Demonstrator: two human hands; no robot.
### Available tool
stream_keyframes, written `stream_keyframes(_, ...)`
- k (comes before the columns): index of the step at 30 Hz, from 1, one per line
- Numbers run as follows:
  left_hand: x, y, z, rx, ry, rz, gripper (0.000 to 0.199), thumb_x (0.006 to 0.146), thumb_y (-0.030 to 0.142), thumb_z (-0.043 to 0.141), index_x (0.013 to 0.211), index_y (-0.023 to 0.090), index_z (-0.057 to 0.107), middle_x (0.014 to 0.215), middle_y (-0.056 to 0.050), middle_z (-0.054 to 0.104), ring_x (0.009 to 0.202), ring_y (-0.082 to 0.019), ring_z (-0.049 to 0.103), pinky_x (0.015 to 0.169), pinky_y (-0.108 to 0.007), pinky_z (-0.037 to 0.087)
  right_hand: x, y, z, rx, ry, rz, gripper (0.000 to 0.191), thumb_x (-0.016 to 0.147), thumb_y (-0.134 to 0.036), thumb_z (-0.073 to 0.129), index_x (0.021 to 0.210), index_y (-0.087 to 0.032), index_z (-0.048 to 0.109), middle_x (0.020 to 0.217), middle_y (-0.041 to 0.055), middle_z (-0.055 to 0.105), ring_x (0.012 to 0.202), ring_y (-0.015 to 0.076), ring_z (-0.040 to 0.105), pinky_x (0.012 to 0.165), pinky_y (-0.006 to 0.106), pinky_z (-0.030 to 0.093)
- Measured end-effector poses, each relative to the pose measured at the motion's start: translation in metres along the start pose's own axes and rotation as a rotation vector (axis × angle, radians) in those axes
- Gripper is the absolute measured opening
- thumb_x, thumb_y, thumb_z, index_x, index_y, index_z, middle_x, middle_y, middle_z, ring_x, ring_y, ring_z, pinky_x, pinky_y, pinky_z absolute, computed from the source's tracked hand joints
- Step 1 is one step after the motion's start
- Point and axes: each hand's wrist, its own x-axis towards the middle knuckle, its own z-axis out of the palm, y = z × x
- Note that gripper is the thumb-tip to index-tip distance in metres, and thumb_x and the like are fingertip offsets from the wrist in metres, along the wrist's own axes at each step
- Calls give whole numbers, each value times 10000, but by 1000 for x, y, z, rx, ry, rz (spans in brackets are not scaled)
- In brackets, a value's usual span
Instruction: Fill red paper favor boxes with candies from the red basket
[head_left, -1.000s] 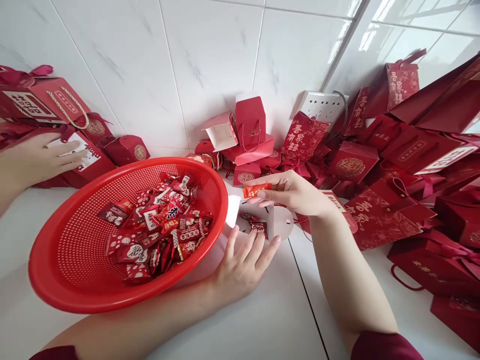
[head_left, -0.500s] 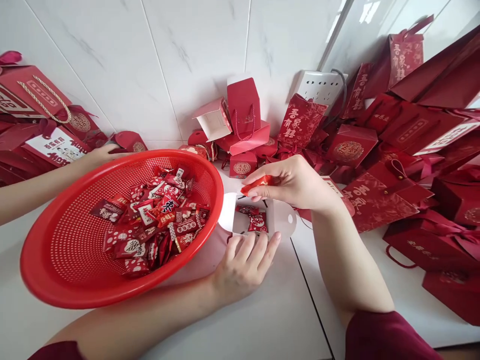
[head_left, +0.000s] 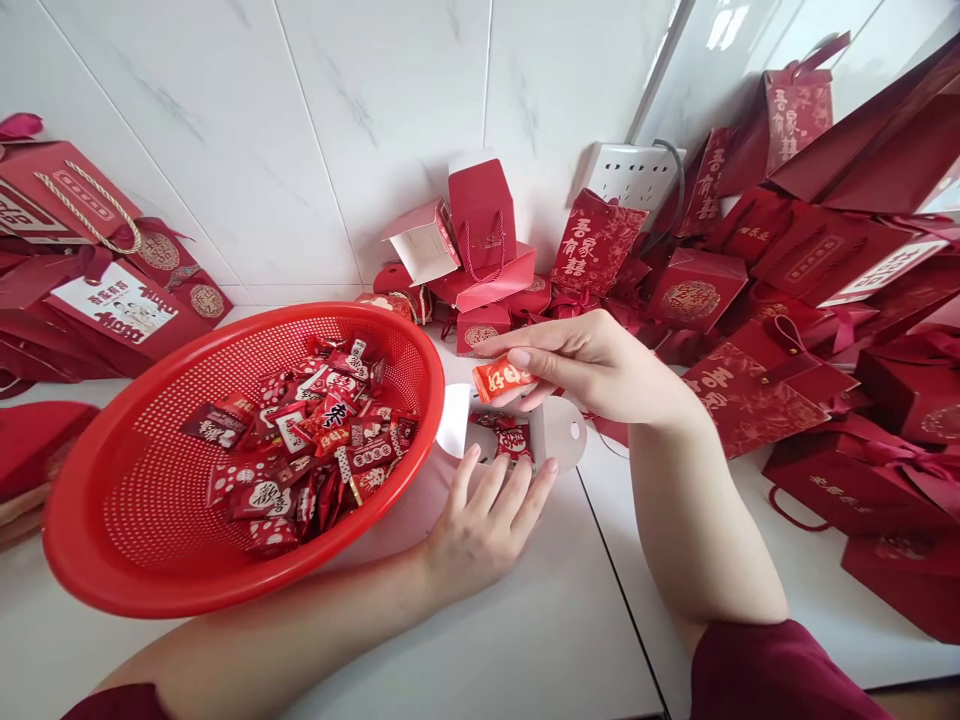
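Note:
My right hand (head_left: 577,365) pinches an orange-red wrapped candy (head_left: 493,381) between thumb and fingers, just above a small open box (head_left: 553,437). Inside the box, which has a pale interior and round-ended flaps, lie a few red wrapped candies (head_left: 513,440). Spread fingers of my left hand (head_left: 487,520) rest along the box's near edge. To the left, a red plastic colander (head_left: 142,500) holds many red and maroon wrapped candies (head_left: 300,430); my left forearm passes in front of it.
Red gift boxes (head_left: 694,290) are piled at the right, with more gift boxes (head_left: 105,300) at the left. Several small boxes (head_left: 484,215) stand against the tiled wall, near a power strip (head_left: 630,180). At the left edge, another person's hand (head_left: 19,515) is beside a blurred red box (head_left: 41,445).
My right hand has turned the candy so its printed side shows. My left fingers have straightened and spread. The other person's hand has drawn back to the left edge with a red box.

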Motion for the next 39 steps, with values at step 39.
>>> stream_keyframes(39,0,-8,11,-21,28,72,529,913,303,586,1432,225,520,1440,-94,564,1336,-298,510,1170,-523,333,12,24,-14,-877,140,-3,168,889,-281,632,1022,-185,667,1024,79,711,885,208,655,746,309,482)
